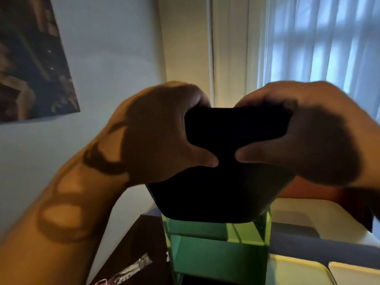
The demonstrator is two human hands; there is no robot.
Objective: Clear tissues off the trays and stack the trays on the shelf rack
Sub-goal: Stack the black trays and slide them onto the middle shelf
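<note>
Both grips, left hand (156,136) & right hand (308,136), clamped black tray (216,194) at opposite edges, level for seating onto green shelf rack (218,254) directly below.

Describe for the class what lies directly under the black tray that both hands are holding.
Under the black tray stands the green shelf rack, its shelves visible. The tray hides the rack's top. Both the left hand and right hand grip the tray.

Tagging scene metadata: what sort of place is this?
Probably a home room, a living room or bedroom: sheer white curtains over a window, dark poster on the wall, small green shelf rack.
</note>
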